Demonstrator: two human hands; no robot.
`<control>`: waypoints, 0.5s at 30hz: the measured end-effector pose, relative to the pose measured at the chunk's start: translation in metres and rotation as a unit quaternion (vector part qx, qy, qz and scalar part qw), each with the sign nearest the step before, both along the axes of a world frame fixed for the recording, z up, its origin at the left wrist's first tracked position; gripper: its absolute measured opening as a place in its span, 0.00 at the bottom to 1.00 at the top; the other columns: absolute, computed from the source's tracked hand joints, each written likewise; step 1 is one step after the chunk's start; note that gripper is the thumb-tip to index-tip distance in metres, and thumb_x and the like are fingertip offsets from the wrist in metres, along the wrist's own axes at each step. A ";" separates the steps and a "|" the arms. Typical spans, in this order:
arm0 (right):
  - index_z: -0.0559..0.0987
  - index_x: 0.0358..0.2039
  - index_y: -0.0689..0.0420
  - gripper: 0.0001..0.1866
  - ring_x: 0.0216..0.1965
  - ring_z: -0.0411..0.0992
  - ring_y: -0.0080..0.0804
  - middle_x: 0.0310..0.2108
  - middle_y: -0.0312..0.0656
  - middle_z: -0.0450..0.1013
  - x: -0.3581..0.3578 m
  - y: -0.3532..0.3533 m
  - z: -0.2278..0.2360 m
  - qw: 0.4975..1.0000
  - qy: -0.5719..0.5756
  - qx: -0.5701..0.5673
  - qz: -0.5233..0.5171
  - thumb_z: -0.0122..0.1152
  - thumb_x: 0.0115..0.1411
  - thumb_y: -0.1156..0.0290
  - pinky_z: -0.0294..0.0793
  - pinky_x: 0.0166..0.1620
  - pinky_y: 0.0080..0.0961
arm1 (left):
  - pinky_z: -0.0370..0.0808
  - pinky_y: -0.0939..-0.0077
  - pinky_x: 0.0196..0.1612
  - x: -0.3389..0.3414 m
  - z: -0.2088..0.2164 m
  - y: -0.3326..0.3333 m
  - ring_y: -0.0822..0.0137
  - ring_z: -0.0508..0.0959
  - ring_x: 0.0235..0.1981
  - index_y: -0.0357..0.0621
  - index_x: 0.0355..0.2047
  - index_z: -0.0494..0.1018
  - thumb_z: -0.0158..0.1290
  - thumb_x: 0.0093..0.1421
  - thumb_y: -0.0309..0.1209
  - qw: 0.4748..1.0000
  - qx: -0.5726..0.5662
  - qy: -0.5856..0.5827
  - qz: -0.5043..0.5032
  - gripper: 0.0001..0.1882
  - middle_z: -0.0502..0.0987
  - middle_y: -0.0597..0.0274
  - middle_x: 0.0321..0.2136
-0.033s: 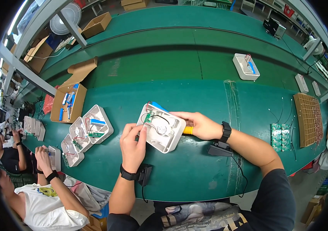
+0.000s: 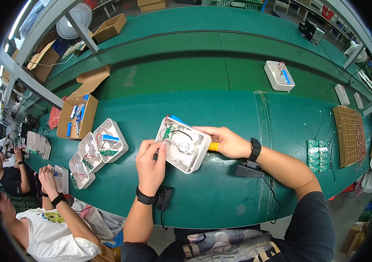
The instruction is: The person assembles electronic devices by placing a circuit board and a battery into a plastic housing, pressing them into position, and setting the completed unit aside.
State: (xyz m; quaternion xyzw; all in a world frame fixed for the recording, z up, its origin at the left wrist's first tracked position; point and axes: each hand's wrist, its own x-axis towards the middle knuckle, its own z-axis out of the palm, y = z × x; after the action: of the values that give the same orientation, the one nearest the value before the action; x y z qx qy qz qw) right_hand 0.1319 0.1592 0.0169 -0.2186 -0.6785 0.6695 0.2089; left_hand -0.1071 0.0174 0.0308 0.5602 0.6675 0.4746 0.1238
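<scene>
A white plastic housing [image 2: 190, 157] lies tilted on the green table [image 2: 221, 113], with a small green circuit board [image 2: 167, 132], black wires and a round part inside it. My left hand [image 2: 151, 163] grips its near left edge, fingers by the circuit board. My right hand [image 2: 225, 142] holds its right side, and a yellow piece [image 2: 212, 146] shows under that hand. A blue part [image 2: 176, 118] peeks out behind the housing's far edge.
Three open white housings [image 2: 100, 148] lie to the left, beside a cardboard box [image 2: 77, 114] of blue parts. Another white housing [image 2: 278, 75] sits far right. Green circuit boards [image 2: 319, 153] and a brown grid tray [image 2: 350, 134] are at right. A co-worker's hands [image 2: 48, 177] work at lower left.
Nothing has visibly changed; both hands stay on the white housing.
</scene>
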 end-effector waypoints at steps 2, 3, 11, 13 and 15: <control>0.81 0.59 0.63 0.16 0.54 0.76 0.21 0.55 0.37 0.81 0.000 0.000 -0.004 0.988 0.031 -0.142 0.044 0.61 0.73 0.77 0.77 0.59 0.26 | 0.77 0.67 0.34 0.003 0.001 0.000 0.62 0.80 0.30 0.33 0.41 0.83 0.61 0.67 0.23 1.000 0.022 0.011 0.000 0.06 0.79 0.54 0.37; 0.81 0.59 0.63 0.16 0.54 0.76 0.21 0.55 0.37 0.81 0.000 -0.001 -0.004 0.988 0.030 -0.142 0.045 0.61 0.73 0.77 0.77 0.59 0.26 | 0.77 0.68 0.34 0.004 0.001 -0.001 0.62 0.80 0.30 0.33 0.41 0.83 0.61 0.67 0.23 1.000 0.025 0.007 -0.007 0.05 0.79 0.54 0.37; 0.84 0.53 0.64 0.13 0.48 0.78 0.19 0.46 0.34 0.84 0.003 -0.003 -0.005 0.994 -0.023 -0.103 0.037 0.67 0.71 0.76 0.78 0.55 0.24 | 0.77 0.69 0.36 0.006 0.000 -0.001 0.63 0.80 0.32 0.32 0.42 0.82 0.61 0.67 0.22 0.999 0.034 -0.002 -0.023 0.06 0.79 0.55 0.39; 0.85 0.53 0.63 0.13 0.48 0.78 0.18 0.45 0.34 0.84 0.002 -0.001 -0.009 0.991 0.032 -0.125 0.040 0.67 0.70 0.76 0.78 0.55 0.23 | 0.77 0.69 0.37 0.006 0.001 -0.001 0.63 0.80 0.33 0.32 0.42 0.82 0.61 0.67 0.22 0.999 0.042 -0.009 -0.028 0.06 0.79 0.54 0.39; 0.85 0.53 0.63 0.13 0.48 0.78 0.18 0.45 0.33 0.84 0.004 -0.001 -0.011 0.988 0.059 -0.136 0.041 0.68 0.69 0.76 0.78 0.55 0.23 | 0.77 0.69 0.37 0.005 0.000 -0.001 0.63 0.80 0.33 0.32 0.42 0.82 0.61 0.67 0.22 0.998 0.044 -0.007 -0.035 0.06 0.79 0.54 0.40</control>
State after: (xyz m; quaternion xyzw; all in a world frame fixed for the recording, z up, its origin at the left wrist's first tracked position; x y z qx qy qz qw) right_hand 0.1357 0.1585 0.0055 -0.1774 -0.5763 0.7749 0.1893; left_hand -0.1016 0.0160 0.0310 0.5851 0.6250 0.5026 0.1204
